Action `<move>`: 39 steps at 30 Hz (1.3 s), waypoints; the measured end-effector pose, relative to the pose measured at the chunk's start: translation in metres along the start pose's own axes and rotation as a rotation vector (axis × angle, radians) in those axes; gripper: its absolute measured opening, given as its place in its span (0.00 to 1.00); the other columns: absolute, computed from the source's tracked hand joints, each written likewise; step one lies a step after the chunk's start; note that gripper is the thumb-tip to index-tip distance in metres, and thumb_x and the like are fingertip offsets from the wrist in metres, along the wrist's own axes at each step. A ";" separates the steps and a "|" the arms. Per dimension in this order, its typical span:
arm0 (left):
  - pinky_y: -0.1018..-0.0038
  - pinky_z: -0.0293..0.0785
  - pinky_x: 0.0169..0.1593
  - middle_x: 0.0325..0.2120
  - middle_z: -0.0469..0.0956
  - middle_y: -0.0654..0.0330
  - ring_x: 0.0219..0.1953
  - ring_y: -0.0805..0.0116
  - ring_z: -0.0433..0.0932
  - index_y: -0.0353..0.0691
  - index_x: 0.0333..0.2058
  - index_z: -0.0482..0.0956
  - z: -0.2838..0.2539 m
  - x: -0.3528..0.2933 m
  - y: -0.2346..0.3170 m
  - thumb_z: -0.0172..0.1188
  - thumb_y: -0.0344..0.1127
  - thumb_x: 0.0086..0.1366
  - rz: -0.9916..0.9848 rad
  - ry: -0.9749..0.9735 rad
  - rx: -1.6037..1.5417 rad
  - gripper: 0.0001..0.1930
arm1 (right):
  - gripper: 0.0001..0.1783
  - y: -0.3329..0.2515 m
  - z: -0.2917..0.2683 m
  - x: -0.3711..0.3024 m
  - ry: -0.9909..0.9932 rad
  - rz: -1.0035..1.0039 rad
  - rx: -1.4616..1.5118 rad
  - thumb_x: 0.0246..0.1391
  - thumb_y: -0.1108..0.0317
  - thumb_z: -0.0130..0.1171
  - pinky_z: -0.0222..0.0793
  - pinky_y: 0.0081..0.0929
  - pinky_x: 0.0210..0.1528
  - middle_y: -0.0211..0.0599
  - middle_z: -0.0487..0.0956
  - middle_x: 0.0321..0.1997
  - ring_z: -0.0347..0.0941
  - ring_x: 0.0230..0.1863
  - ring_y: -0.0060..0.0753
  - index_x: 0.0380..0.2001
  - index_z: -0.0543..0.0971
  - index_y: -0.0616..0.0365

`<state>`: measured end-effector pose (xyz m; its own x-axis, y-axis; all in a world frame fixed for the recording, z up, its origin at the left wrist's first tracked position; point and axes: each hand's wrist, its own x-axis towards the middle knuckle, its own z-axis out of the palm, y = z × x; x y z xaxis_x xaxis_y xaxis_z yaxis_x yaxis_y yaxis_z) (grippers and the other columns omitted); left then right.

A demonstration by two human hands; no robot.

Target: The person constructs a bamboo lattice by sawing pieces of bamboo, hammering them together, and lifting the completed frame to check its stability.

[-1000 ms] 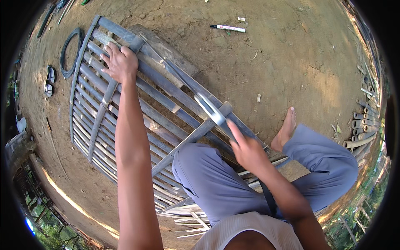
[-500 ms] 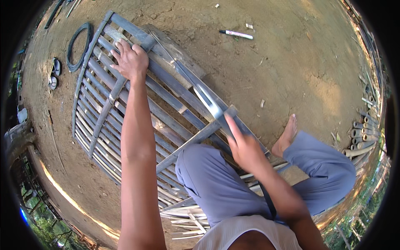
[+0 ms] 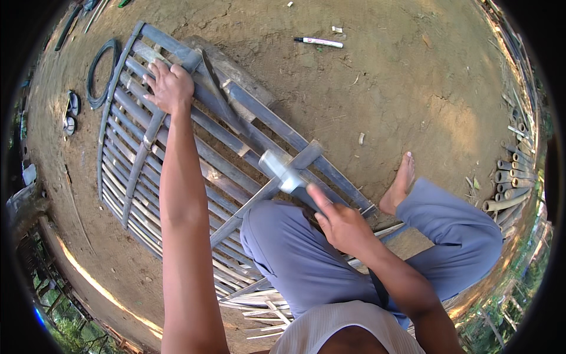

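A slatted bamboo panel (image 3: 138, 177) lies aslant in front of me, its far right end over a log (image 3: 250, 85). My left hand (image 3: 169, 88) presses flat on its far slats with fingers spread, holding nothing. In my right hand (image 3: 345, 224) is a machete (image 3: 236, 121), fingers wrapped round its handle and the index finger stretched along it. The long dark blade points to the far left over the panel's right-hand slats, its base bright and blurred by motion. Whether the edge touches bamboo I cannot tell. My knee is against the panel's near side.
A marker pen (image 3: 321, 42) lies on the dirt ground beyond the panel. To the far left are a black coil (image 3: 90, 76) and sandals (image 3: 69, 125). Bamboo tubes (image 3: 501, 205) are piled at the right. My bare foot (image 3: 399, 186) rests right of the panel.
The machete has moved left and nearer to me, and its blade has turned to show more of its flat side. My left hand stays on the slats. The whole view has shifted slightly.
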<state>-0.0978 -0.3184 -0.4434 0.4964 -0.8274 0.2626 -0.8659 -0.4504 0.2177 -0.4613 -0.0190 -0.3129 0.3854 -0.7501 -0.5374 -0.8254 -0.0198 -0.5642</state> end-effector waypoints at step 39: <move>0.55 0.75 0.54 0.45 0.83 0.40 0.47 0.48 0.82 0.19 0.45 0.82 -0.076 -0.236 -0.177 0.64 0.64 0.61 -1.205 0.148 -0.566 0.41 | 0.30 0.101 0.032 0.020 0.452 0.235 0.168 0.57 0.52 0.69 0.73 0.58 0.44 0.55 0.84 0.42 0.81 0.44 0.66 0.57 0.70 0.49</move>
<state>-0.0572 -0.0178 -0.4730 0.9602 0.0448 -0.2758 0.2398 -0.6387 0.7311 -0.5239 -0.0153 -0.4008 -0.0487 -0.9322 -0.3585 -0.7766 0.2611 -0.5734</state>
